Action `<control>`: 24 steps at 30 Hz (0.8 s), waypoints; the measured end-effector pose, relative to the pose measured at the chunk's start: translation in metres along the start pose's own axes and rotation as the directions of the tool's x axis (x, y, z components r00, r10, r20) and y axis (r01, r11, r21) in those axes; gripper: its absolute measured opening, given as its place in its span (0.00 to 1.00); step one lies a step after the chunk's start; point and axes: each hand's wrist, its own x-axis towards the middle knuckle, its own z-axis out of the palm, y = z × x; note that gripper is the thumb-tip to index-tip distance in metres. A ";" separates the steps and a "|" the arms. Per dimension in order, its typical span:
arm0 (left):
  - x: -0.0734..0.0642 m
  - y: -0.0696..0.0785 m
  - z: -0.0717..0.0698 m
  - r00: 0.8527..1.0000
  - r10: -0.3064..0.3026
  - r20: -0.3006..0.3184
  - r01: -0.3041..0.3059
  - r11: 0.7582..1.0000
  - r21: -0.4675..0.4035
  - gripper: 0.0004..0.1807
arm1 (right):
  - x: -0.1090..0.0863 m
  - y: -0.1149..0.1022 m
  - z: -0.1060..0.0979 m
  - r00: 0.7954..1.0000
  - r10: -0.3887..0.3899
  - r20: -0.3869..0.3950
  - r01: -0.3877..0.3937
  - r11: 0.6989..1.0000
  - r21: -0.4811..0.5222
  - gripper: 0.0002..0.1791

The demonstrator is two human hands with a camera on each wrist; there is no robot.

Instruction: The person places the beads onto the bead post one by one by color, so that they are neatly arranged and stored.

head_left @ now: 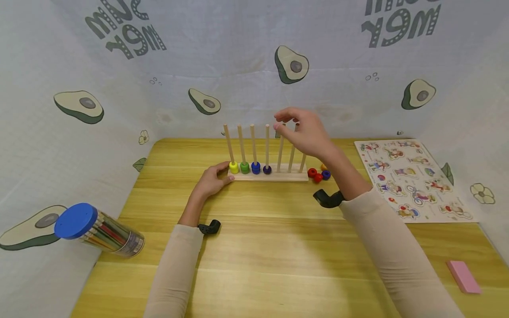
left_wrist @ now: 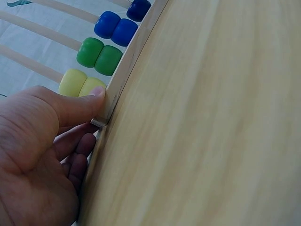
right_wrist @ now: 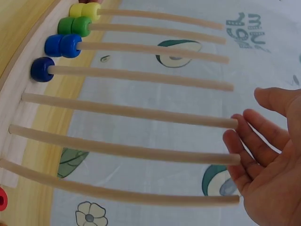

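1. The left hand (head_left: 210, 181) reaches forward to the left end of a wooden peg rack (head_left: 274, 177), thumb in front and fingers behind, pinching that end.
2. The right hand (head_left: 304, 132) is raised over the rack's right half, wrist bent, fingers loosely curved and thumb well apart from them; it holds nothing. Its fingertips are close to the peg tops; whether they touch is unclear.
3. The rack stands upright toward the back of the wooden table (head_left: 270, 247). From the left, its pegs carry yellow beads (head_left: 233, 168), green beads (head_left: 245, 168), blue beads (head_left: 256, 168) and one dark blue bead (head_left: 267, 169); three bare pegs follow.
4. Both wrist views clearly separate the yellow and green pairs, which blend together from the head. The right wrist view also reveals the open palm.
5. Only the head view shows the whole loose cluster of red beads (head_left: 318, 178), an orange bead (head_left: 324, 167) and a dark bead (head_left: 326, 175) beside the rack's right end.
6. Farther out: a pencil tub (head_left: 107, 232) left, a picture board (head_left: 381, 152) and pink block (head_left: 464, 277) right.
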 end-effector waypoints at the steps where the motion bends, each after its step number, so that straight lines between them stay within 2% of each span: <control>1: 0.000 0.000 0.000 1.000 -0.001 0.001 0.001 1.000 0.000 0.34 | -0.002 0.001 -0.002 1.000 -0.001 -0.011 0.001 1.000 -0.003 0.20; 7: -0.001 0.001 -0.001 1.000 -0.012 -0.005 0.012 1.000 0.008 0.34 | -0.018 0.006 -0.020 0.996 0.023 -0.088 -0.022 1.000 0.009 0.20; 16: 0.001 0.000 -0.001 1.000 -0.010 -0.009 0.010 1.000 0.004 0.34 | -0.057 0.027 -0.037 0.975 0.063 -0.213 -0.060 0.998 0.024 0.18; 21: 0.000 -0.002 0.000 1.000 -0.009 -0.006 0.009 1.000 0.011 0.34 | -0.078 0.050 -0.037 0.971 0.084 -0.226 -0.084 0.996 0.008 0.18; 24: 0.000 -0.002 0.001 1.000 -0.007 -0.006 0.007 1.000 0.011 0.34 | -0.088 0.066 -0.034 0.969 0.150 -0.197 -0.150 0.989 0.014 0.20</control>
